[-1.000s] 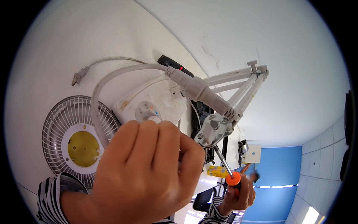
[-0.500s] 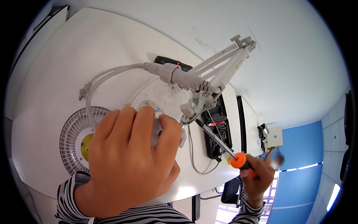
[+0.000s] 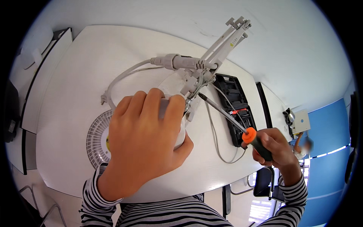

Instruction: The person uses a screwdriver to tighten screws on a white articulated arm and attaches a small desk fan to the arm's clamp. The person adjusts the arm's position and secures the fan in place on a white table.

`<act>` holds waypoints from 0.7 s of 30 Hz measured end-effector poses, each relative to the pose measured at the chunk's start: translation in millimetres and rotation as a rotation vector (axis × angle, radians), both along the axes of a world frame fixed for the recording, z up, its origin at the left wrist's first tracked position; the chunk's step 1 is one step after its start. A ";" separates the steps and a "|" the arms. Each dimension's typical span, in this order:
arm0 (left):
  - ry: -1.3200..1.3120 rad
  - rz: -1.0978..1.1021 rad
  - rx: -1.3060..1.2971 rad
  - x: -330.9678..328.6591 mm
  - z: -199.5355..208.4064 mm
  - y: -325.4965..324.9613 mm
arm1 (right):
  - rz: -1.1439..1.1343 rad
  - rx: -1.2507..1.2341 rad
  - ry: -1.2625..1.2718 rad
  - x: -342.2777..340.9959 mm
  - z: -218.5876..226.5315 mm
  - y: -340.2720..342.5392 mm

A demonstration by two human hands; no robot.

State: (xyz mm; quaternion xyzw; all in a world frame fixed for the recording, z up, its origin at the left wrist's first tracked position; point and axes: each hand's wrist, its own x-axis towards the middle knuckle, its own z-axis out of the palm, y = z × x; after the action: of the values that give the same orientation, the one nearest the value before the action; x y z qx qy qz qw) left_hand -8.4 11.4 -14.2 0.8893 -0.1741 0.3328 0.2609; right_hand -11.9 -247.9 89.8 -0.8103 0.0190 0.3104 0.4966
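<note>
A screwdriver (image 3: 248, 135), orange and dark green — right fingers (image 3: 270, 140) curled round it; left fingers (image 3: 148, 104) clasp a pale housing (image 3: 181, 137).

Shiny metal screwdriver shaft (image 3: 224, 113)

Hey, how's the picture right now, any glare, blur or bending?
Head view: the table edges bow from fisheye distortion, and the picture's corners are black; head view: the patch below the black chair looks washed out; head view: the left hand and screwdriver look fairly sharp, while the background person's head is blurred.
</note>
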 end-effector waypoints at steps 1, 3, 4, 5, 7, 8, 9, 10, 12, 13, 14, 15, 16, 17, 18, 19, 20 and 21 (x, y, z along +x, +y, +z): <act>0.004 -0.001 -0.004 -0.5 0.0 -0.8 | 0.009 -0.061 -0.238 -8.1 2.2 3.4; 0.015 0.002 -0.011 -2.2 0.4 -1.5 | 0.015 -0.289 -0.832 -25.1 -8.4 5.8; 0.012 0.002 -0.006 -2.0 0.7 -1.2 | 0.220 -0.525 -1.094 -28.9 -15.2 0.2; 0.008 0.002 -0.002 -1.7 1.0 -0.4 | 0.361 -0.769 -1.397 -32.9 -22.5 -5.1; -0.024 0.001 -0.001 -1.3 1.0 -1.6 | 0.555 -1.228 -1.888 -33.0 -27.3 1.1; -0.052 0.002 -0.001 0.0 1.3 -1.7 | 0.550 -1.263 -1.886 -31.1 -28.3 6.2; -0.078 0.000 -0.009 1.1 0.5 -2.7 | 0.553 -1.304 -1.878 -30.3 -28.2 10.3; -0.057 -0.003 -0.001 1.7 0.7 -2.5 | 0.556 -1.345 -1.869 -28.5 -28.0 12.0; -0.014 0.000 0.013 2.2 1.3 -0.3 | 0.530 -1.242 -1.786 -23.7 -27.7 9.3; -0.010 0.004 0.009 1.9 1.4 -0.1 | 0.515 -1.173 -1.711 -24.0 -25.3 8.0; -0.005 0.007 0.006 1.6 1.6 -0.3 | 0.501 -1.105 -1.634 -25.3 -22.4 8.1; 0.005 0.012 0.004 1.5 1.2 0.5 | 0.491 -1.109 -1.584 -28.3 -18.4 13.4; 0.003 0.017 0.008 0.9 1.5 -0.1 | 0.480 -1.064 -1.473 -29.8 -10.8 16.1; 0.002 0.024 0.012 0.4 1.8 -0.5 | 0.468 -1.018 -1.363 -28.3 -2.5 19.2; 0.000 0.031 0.013 0.8 1.6 -1.2 | 0.458 -0.973 -1.254 -26.2 1.4 20.5; -0.001 0.027 0.010 1.3 0.9 -1.3 | 0.372 -0.865 -1.180 -24.5 -2.2 20.5; -0.001 0.025 0.006 2.1 0.1 -1.0 | 0.356 -0.807 -1.089 -22.4 -1.7 21.0; -0.004 0.021 0.002 2.3 -0.1 -1.2 | 0.338 -0.753 -1.000 -20.5 1.1 21.3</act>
State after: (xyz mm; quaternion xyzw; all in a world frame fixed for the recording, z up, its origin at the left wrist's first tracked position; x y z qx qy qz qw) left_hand -6.1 10.1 -14.3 0.8907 -0.1656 0.3370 0.2564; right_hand -32.4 -226.6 90.9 -0.9676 -0.2347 -0.0584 0.0720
